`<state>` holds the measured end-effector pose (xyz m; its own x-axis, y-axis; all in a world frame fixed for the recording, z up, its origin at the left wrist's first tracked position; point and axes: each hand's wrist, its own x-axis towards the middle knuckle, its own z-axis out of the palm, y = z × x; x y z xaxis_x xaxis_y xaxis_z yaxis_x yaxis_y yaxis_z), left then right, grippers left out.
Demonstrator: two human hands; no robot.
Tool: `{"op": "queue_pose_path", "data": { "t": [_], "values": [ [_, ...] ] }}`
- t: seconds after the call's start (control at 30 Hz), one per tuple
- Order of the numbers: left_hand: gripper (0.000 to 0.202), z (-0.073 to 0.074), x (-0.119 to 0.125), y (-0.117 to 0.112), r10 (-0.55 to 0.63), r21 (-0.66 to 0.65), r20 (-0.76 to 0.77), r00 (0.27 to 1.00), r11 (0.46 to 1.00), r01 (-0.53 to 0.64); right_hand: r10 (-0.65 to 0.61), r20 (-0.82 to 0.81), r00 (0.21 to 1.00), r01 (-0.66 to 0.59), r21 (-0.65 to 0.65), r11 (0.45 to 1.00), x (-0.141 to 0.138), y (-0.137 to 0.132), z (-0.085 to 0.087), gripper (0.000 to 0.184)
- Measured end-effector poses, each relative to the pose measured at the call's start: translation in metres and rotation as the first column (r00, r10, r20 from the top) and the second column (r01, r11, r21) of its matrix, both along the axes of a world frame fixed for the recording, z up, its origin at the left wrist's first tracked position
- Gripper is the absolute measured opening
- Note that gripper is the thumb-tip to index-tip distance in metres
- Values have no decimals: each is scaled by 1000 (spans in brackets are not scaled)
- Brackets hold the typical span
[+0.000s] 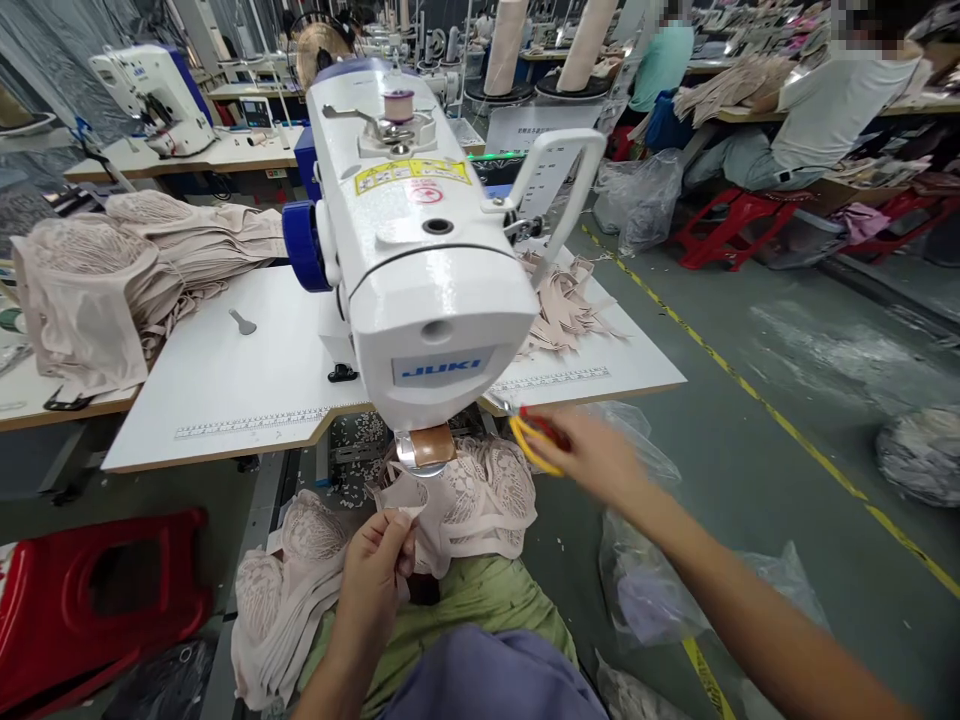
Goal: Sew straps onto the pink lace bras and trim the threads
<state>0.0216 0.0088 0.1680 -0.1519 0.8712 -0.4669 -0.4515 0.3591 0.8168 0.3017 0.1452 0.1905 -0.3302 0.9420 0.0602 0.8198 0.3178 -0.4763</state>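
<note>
Pinched between the thumb and fingers of my left hand (381,560) is the edge of a beige lace bra (487,495), just below the head of the white sewing machine (439,320). The bra hangs over my lap, its cups to the right of that hand. At the table's front edge, my right hand (581,445) is closed on a pair of scissors (532,445) with yellow and red handles. Their blades point left toward the machine, and motion blurs the hand a little. More lace bras (289,590) lie stacked at my left thigh.
A heap of beige bras (97,280) sits on the table at left, and beige fabric strips (566,310) lie behind the machine at right. A red stool (105,600) stands lower left. Plastic bags (645,580) lie on the floor at right. Co-workers sit further back.
</note>
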Motion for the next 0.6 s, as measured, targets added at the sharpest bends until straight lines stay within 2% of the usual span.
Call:
{"op": "queue_pose_path", "data": {
  "t": [0.07, 0.1, 0.17, 0.2, 0.27, 0.3, 0.33, 0.37, 0.4, 0.43, 0.47, 0.5, 0.53, 0.57, 0.6],
  "values": [
    [38, 7, 0, 1, -45, -9, 6, 999, 999, 45, -17, 33, 999, 12, 138, 990, -6, 14, 9, 35],
    [36, 11, 0, 1, -85, -19, 4, 996, 996, 85, 11, 13, 1000, -13, 181, 983, -14, 13, 12, 35],
    [33, 20, 0, 2, -223, -51, 9, 975, 973, 223, 194, -57, 979, -180, 190, 965, -38, -7, 12, 38],
    [31, 25, -1, 2, -324, -66, 1, 946, 944, 323, 344, -81, 935, -329, 159, 931, -50, -21, 9, 40],
    [29, 31, -2, 1, -512, -96, -53, 857, 857, 506, 614, -85, 785, -611, 54, 789, -70, -48, -2, 35],
    [30, 31, -3, -1, -564, -114, -93, 820, 824, 554, 688, -86, 721, -690, 5, 724, -75, -57, -8, 32],
    [31, 30, -4, -4, -565, -125, -160, 809, 825, 551, 705, -93, 703, -710, -29, 704, -78, -62, -13, 31],
    [30, 26, -5, -10, -504, -119, -260, 824, 863, 490, 672, -112, 732, -680, -48, 732, -78, -63, -18, 31],
    [28, 20, -5, -17, -384, -83, -380, 841, 920, 382, 590, -151, 793, -603, -58, 796, -76, -61, -22, 28],
    [25, 12, -3, -26, -239, -19, -488, 840, 965, 263, 458, -208, 864, -482, -78, 873, -74, -58, -24, 24],
    [24, 2, 1, -35, -100, 62, -570, 816, 985, 164, 292, -289, 912, -338, -124, 933, -71, -54, -25, 22],
    [28, -9, 8, -44, -7, 133, -598, 802, 985, 108, 105, -387, 916, -199, -212, 957, -69, -52, -25, 24],
    [39, -21, 17, -51, -22, 155, -542, 840, 980, 126, -85, -486, 870, -96, -335, 937, -69, -51, -24, 27],
    [58, -31, 28, -57, -101, 154, -412, 905, 972, 178, -258, -569, 781, -53, -472, 880, -71, -54, -22, 29],
    [82, -41, 41, -59, -210, 143, -208, 955, 960, 242, -412, -619, 668, -64, -600, 797, -74, -60, -19, 31]
  ]
}}
